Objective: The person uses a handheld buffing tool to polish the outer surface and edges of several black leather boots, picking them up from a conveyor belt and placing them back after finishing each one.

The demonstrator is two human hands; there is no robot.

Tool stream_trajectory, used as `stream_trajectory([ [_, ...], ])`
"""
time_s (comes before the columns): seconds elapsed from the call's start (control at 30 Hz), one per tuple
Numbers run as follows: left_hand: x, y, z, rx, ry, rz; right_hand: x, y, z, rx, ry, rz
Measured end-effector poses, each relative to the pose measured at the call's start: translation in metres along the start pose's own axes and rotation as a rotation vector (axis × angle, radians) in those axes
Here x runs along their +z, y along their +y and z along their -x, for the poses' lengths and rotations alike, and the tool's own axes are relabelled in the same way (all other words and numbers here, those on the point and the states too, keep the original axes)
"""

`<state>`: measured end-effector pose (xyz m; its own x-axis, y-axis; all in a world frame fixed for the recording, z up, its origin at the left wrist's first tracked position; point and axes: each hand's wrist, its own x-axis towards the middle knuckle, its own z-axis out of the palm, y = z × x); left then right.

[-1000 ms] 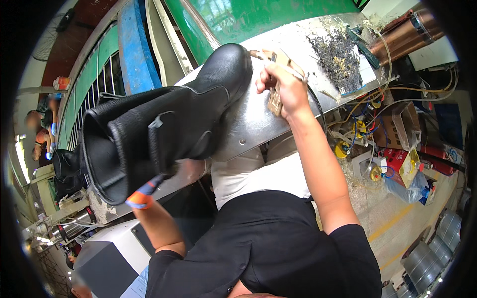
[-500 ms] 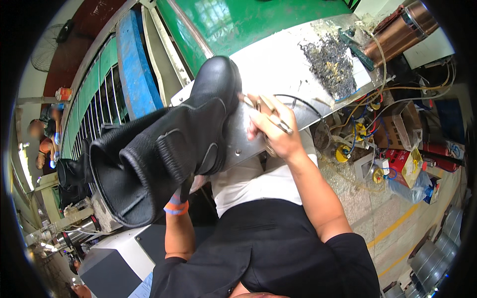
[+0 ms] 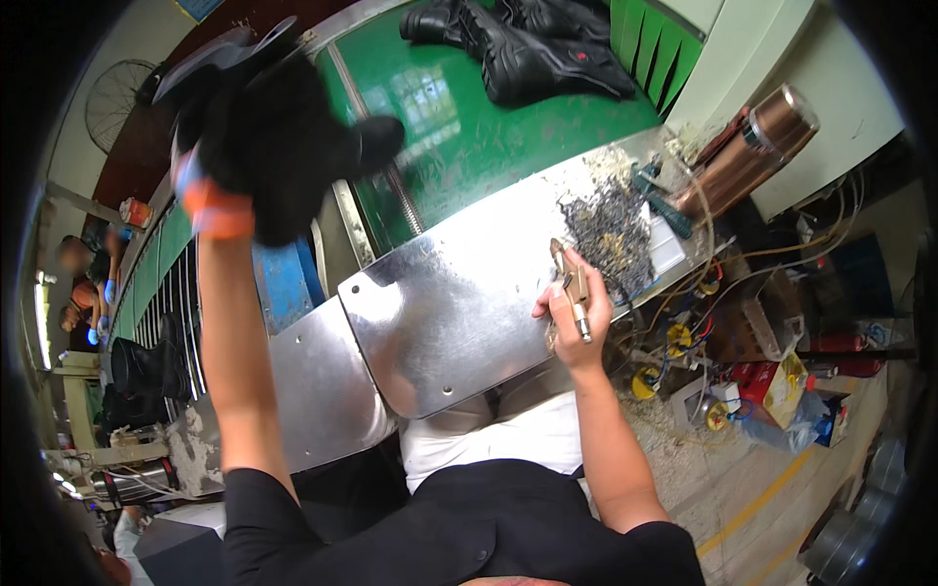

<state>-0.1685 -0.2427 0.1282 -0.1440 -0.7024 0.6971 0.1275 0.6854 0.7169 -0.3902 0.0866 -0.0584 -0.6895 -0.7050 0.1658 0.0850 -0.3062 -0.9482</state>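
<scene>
- Below the near edge of the worktop sit the person's white trousers point(image 3: 498, 439).
- Above a shiny grey sheet-metal worktop point(image 3: 440, 337), the bare right hand point(image 3: 595, 311) pinches a slim brown-and-silver hand tool point(image 3: 583, 325), fingers curled round it.
- Raised at upper left is the left hand point(image 3: 210, 200), banded orange at the wrist; blur hides its fingers, so I cannot tell whether they are spread or pressed together.
- At that hand, off the worktop, a tall black boot point(image 3: 278, 146) points its toe rightward.
- Near the tool lies a heap of dark shredded scraps point(image 3: 611, 234).
- Past it leans a copper-coloured metal bottle point(image 3: 747, 151).
- Farther off, black leather boots point(image 3: 552, 68) lie on a glossy green surface point(image 3: 518, 156).
</scene>
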Motion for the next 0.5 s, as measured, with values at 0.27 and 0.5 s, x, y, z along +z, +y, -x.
stream_trajectory([
  [0.27, 0.118, -0.108, -0.042, 0.158, -0.540, -0.599, 0.001, 0.003, -0.002, 0.013, 0.000, -0.036],
  [0.5, -0.029, -0.060, 0.229, -0.104, -0.830, -0.769, -0.009, 0.000, -0.002, 0.013, -0.018, -0.018],
])
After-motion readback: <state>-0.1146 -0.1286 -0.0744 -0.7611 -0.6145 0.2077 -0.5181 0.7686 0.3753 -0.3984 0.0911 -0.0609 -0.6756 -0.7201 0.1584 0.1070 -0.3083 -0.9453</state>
